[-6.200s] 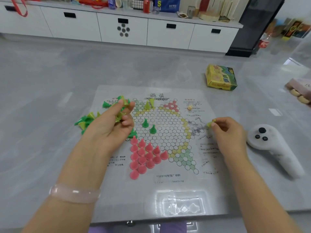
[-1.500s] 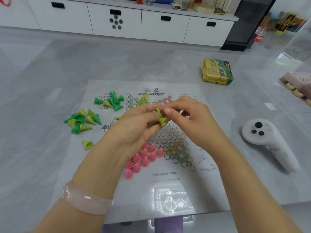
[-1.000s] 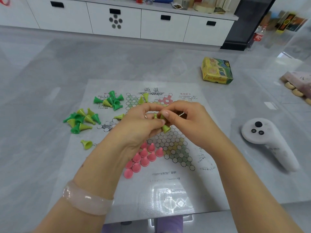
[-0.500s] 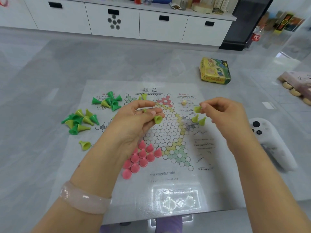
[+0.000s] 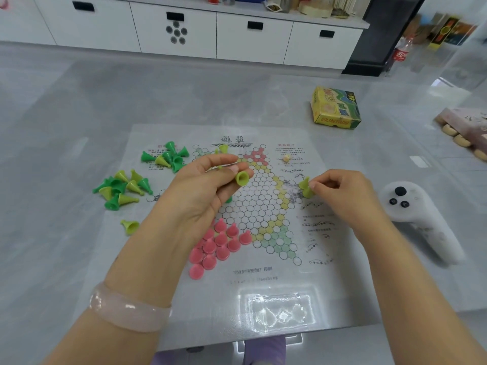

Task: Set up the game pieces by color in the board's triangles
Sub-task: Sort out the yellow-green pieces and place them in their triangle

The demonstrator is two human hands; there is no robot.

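A paper board [image 5: 263,280] printed with a star of circles lies on the grey table. Pink pieces [image 5: 220,241] fill its near-left triangle. My left hand [image 5: 203,191] hovers over the board's left side and grips yellow-green pieces [image 5: 242,178], one sticking out between thumb and fingers. My right hand [image 5: 340,193] is at the board's right triangle and pinches a yellow-green piece [image 5: 305,187] there, beside at least one more of the same colour. Two yellow-green pieces [image 5: 222,148] stand at the far triangle.
Loose green and yellow-green pieces lie in two heaps [image 5: 121,189] [image 5: 167,156] left of the star, with one stray [image 5: 129,226] nearer. A white controller [image 5: 419,219] lies at right, a yellow box [image 5: 336,108] at the back, a small die [image 5: 286,158] on the paper.
My hands met over the board's middle, then parted. My right hand carried a yellow-green piece to the right triangle and lowered it there. My left hand kept its pieces.
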